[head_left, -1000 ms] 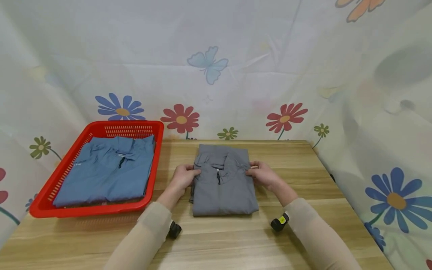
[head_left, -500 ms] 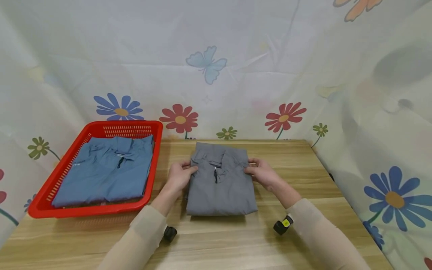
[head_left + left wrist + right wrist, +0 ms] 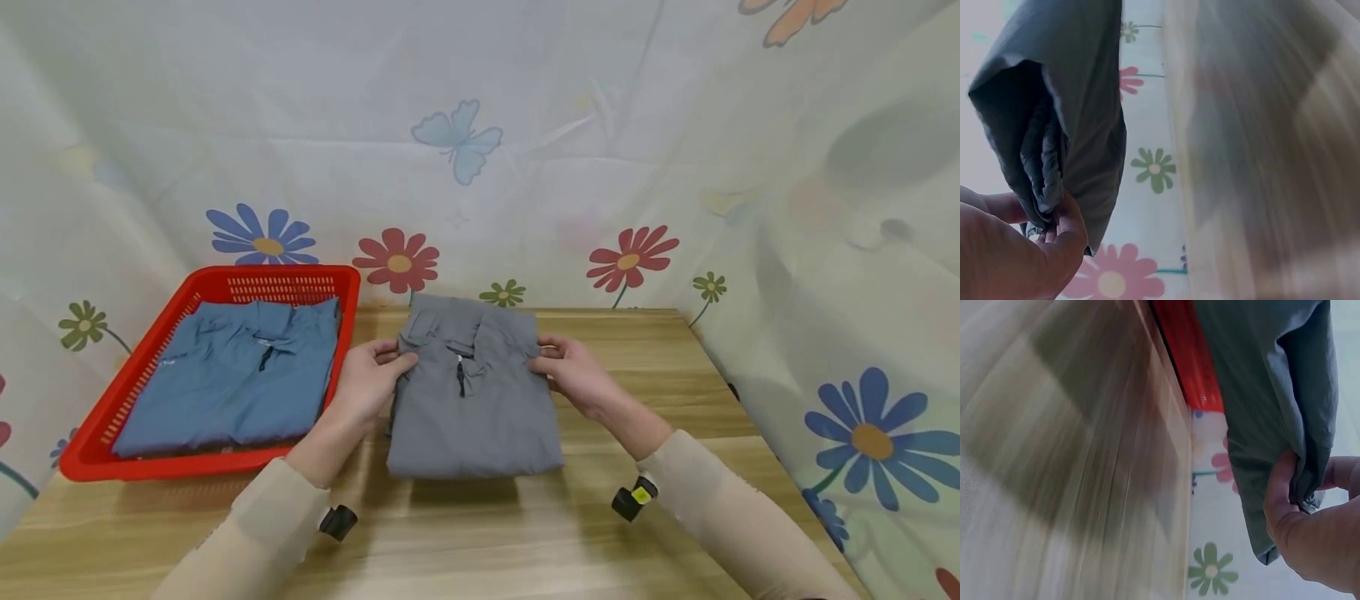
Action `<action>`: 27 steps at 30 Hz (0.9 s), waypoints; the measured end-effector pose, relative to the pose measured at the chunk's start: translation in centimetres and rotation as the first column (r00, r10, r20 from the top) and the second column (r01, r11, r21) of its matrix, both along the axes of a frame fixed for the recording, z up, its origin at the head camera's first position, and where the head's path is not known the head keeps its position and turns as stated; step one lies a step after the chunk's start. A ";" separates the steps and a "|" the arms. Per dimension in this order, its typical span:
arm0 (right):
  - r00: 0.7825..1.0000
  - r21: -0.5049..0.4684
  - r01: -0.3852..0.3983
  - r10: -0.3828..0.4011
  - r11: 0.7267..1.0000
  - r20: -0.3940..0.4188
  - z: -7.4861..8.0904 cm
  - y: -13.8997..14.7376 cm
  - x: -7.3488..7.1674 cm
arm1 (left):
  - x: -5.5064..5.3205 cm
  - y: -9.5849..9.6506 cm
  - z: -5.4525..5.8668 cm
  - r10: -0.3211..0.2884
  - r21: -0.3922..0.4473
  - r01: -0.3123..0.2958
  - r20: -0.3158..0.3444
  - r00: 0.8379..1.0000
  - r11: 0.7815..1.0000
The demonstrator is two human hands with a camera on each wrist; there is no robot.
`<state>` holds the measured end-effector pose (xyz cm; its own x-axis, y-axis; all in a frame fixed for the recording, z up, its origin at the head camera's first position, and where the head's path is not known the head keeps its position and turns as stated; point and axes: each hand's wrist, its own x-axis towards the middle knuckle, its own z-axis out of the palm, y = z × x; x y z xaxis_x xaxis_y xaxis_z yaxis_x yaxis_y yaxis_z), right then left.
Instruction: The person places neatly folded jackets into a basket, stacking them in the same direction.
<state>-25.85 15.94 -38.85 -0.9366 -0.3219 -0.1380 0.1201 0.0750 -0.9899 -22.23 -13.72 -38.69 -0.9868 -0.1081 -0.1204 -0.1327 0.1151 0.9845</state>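
A folded grey jacket (image 3: 474,417) with a collar and a short black zipper pull is held up off the table between both hands. My left hand (image 3: 369,379) pinches its left edge near the collar, thumb on top and fingers beneath. On the opposite edge my right hand (image 3: 577,375) pinches the cloth the same way. The left wrist view shows the jacket's folded layers (image 3: 1047,150) gathered between thumb and fingers. In the right wrist view the grey cloth (image 3: 1266,425) hangs above the wooden surface, gripped at its side.
To the left stands a red plastic basket (image 3: 347,333) with perforated walls, holding a folded blue jacket (image 3: 232,383). The wooden table (image 3: 480,558) reaches back to a hanging sheet (image 3: 525,208) printed with flowers and butterflies.
Both hands have lifted the grey jacket off the table and shifted it a little left, toward the basket. The blue jacket and basket stay put.
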 end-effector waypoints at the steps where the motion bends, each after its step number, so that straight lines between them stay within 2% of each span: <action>1: 1.000 -0.005 -0.005 0.005 1.000 -0.006 0.2 -0.3 0.0 | 0.2 -0.4 0.4 -0.002 -0.009 0.002 0.005 1.000 1.000; 7: 0.999 -0.026 -0.032 0.032 0.999 -0.008 1.5 -2.2 0.5 | 0.8 -2.8 2.1 -0.023 -0.058 0.025 0.036 0.999 0.998; 14: 0.998 -0.054 -0.057 0.056 0.997 -0.033 3.0 -5.2 0.6 | 0.8 -5.9 3.9 -0.073 -0.130 0.082 0.077 0.994 0.988; 16: 0.998 -0.072 -0.063 0.061 0.995 -0.029 3.3 -6.2 0.5 | 0.8 -6.9 4.2 -0.095 -0.159 0.108 0.084 0.992 0.981; 23: 0.999 -0.038 -0.034 0.034 0.999 0.001 4.0 -9.8 0.1 | 0.5 -10.3 5.0 -0.133 -0.229 0.153 0.098 0.986 0.961; 27: 1.000 -0.049 -0.021 0.021 0.999 0.001 3.9 -11.8 -0.1 | -0.1 -12.5 5.3 -0.198 -0.276 0.225 0.123 0.972 0.934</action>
